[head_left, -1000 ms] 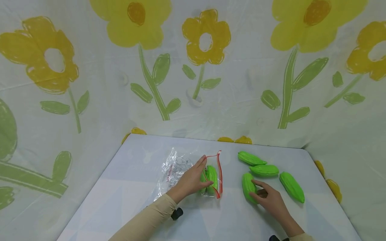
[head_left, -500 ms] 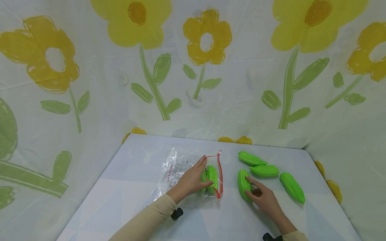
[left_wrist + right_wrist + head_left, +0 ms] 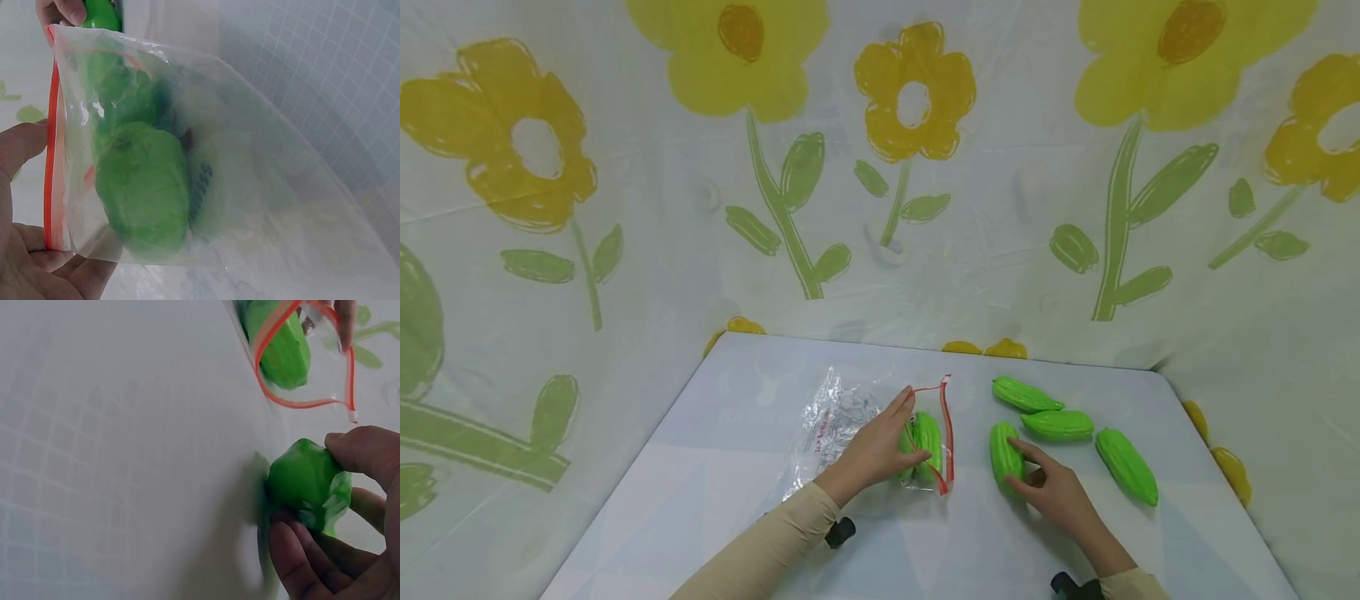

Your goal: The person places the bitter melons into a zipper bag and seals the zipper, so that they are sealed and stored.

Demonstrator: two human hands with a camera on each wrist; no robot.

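Note:
A clear zip bag (image 3: 850,425) with a red seal (image 3: 946,433) lies on the white table (image 3: 700,467). My left hand (image 3: 880,450) holds its mouth open, thumb and fingers on the red rim (image 3: 50,156). Green ridged toy gourds (image 3: 140,187) sit inside the bag (image 3: 281,344). My right hand (image 3: 1052,492) grips another green gourd (image 3: 1003,454) on the table just right of the bag; in the right wrist view the fingers (image 3: 362,450) curl round the gourd (image 3: 306,481).
Three more green gourds lie at the right: one at the back (image 3: 1026,394), one behind my right hand (image 3: 1058,425), one farther right (image 3: 1126,465). A flower-printed cloth (image 3: 880,167) walls in the table on all sides.
My right hand has slid the gourd it touches leftward, closer to the bag's mouth, and closed round it. The left hand and bag have not moved.

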